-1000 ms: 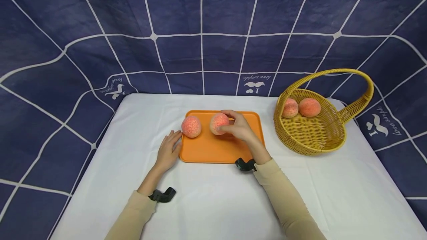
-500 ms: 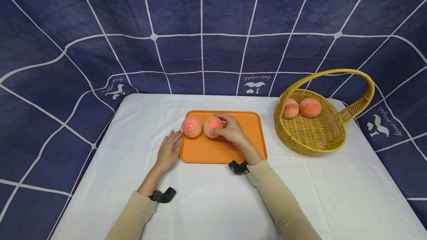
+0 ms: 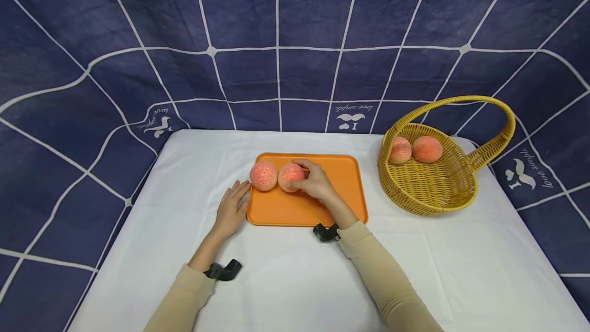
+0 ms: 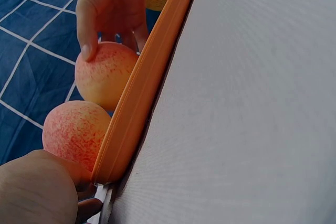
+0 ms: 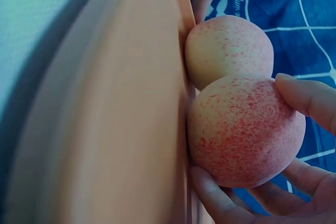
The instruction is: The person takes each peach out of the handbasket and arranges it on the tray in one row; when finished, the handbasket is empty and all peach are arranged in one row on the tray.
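On the tabletop point(image 3: 295, 275), the right hand point(image 3: 317, 182) grips a peach point(image 3: 288, 176) on a tray point(image 3: 286, 211); the left hand point(image 3: 230, 211) rests beside it, fingers point(image 3: 238, 192) relaxed.

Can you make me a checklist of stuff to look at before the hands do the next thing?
1. Right hand free: not ok, its fingers and thumb hold a peach.
2. Held peach within the orange tray's outline: ok.
3. Left hand at the tray's left edge: ok.
4. Held peach and the other tray peach pressing together: cannot tell; they look very close.
5. Basket standing upright: ok, with two peaches inside.
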Action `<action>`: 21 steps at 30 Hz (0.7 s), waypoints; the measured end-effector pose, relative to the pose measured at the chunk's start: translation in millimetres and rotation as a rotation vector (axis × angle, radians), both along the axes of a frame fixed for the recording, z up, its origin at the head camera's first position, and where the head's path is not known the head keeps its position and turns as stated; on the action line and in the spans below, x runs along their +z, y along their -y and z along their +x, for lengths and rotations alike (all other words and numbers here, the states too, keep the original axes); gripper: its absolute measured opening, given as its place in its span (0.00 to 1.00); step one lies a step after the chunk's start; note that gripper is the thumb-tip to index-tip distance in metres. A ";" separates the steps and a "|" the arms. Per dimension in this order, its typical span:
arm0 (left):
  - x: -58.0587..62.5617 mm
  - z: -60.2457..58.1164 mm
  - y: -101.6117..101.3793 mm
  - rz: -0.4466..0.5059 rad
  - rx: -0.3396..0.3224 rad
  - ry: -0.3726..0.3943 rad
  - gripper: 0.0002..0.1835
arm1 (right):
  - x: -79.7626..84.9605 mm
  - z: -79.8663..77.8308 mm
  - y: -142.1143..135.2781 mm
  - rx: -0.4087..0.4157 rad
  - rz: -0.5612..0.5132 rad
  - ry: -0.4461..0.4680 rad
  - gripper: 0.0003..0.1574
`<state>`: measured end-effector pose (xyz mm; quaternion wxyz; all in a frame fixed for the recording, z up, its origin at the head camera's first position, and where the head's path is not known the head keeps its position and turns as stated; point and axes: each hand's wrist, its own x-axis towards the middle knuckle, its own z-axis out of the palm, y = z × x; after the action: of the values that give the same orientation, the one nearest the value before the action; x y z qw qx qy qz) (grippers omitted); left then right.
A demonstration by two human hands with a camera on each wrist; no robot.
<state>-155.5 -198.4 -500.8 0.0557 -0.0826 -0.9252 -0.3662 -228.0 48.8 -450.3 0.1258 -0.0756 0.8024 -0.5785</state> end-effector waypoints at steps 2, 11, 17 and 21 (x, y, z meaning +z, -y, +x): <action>0.2 0.1 0.1 0.005 -0.002 -0.002 0.24 | -0.7 -0.1 0.7 0.007 0.014 -0.013 0.43; 1.0 -1.1 0.0 0.010 -0.006 0.012 0.24 | -1.9 -1.8 0.7 0.016 0.030 -0.012 0.44; 1.4 -2.0 -0.3 0.010 -0.004 0.024 0.24 | -1.3 -2.6 -1.5 0.023 0.046 -0.014 0.45; 0.6 -0.9 0.0 0.010 -0.003 0.014 0.24 | -1.1 -1.6 -1.8 0.030 0.035 -0.003 0.46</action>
<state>-156.4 -198.4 -500.1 0.0490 -0.0813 -0.9236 -0.3714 -229.6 50.6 -451.3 0.1344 -0.0862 0.8113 -0.5625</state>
